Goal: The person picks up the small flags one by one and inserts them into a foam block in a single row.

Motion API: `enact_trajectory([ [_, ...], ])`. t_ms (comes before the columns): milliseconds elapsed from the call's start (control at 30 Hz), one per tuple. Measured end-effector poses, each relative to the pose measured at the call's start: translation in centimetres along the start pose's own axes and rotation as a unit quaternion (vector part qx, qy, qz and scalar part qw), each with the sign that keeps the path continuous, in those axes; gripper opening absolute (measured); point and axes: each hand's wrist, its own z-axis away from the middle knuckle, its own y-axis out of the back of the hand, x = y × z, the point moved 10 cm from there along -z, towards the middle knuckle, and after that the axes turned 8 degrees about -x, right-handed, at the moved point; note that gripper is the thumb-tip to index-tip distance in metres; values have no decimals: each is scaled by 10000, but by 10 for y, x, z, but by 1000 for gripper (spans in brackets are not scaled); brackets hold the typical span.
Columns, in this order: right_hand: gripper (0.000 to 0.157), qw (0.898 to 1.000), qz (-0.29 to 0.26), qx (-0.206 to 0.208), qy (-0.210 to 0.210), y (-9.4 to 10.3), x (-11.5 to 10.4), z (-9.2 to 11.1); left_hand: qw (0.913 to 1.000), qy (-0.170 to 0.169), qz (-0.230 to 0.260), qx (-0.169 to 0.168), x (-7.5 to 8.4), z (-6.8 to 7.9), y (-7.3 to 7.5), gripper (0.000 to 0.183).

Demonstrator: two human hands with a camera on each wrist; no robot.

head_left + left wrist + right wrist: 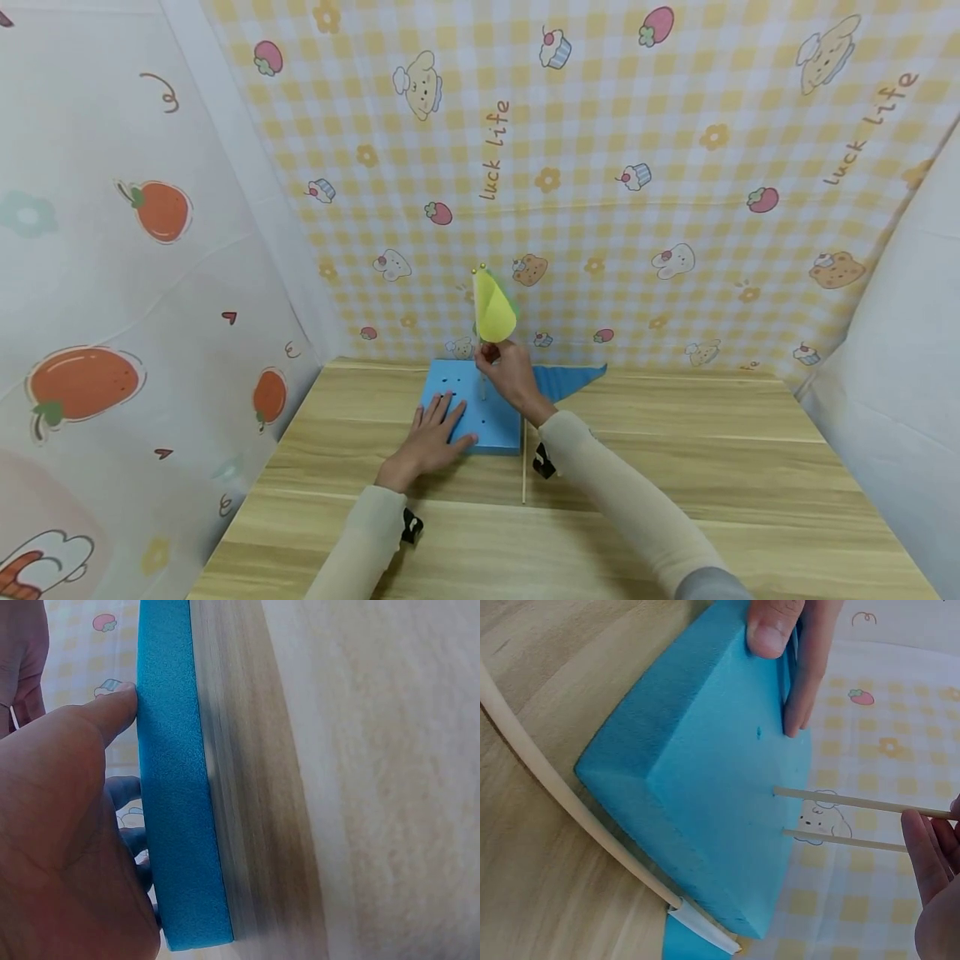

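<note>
A blue foam block (498, 437) with several small holes in its top lies flat on the table. My left hand (427, 442) rests on its left part with the fingers spread, the thumb near the front edge. Above the block, my right hand (512, 375) pinches the stick of a yellow flag (495, 312) just below the cloth. In the right wrist view, that thin wooden stick (847, 800) meets the foam at a hole. Close beside it a second stick (840, 838) stands in the block. A green flag (515, 305) shows mostly hidden behind the yellow one.
To the right of the block a blue flag (566, 381) lies on the wooden table (690, 467), its stick (524, 479) pointing toward me along the block's side. A checked cloth (600, 225) hangs behind the table, with white cloth walls at both sides.
</note>
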Motion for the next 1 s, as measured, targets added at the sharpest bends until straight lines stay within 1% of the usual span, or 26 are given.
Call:
enact_trajectory([
  [200, 6, 9999, 64, -108, -76, -5, 5, 3, 10000, -11, -7, -4, 1, 1, 0, 76],
  [367, 10, 9998, 1, -178, -87, -6, 8, 4, 10000, -20, 10, 7, 1, 1, 0, 76],
  [533, 8, 9995, -97, -284, -121, -7, 9, 3, 10000, -44, -17, 44, 1, 0, 1, 76],
  [700, 6, 9992, -56, -365, -171, -8, 11, 3, 10000, -36, -39, 36, 2, 1, 0, 76],
  [1000, 8, 9975, -210, -528, -430, -11, 16, 4, 10000, -66, -20, 39, 3, 1, 1, 76],
])
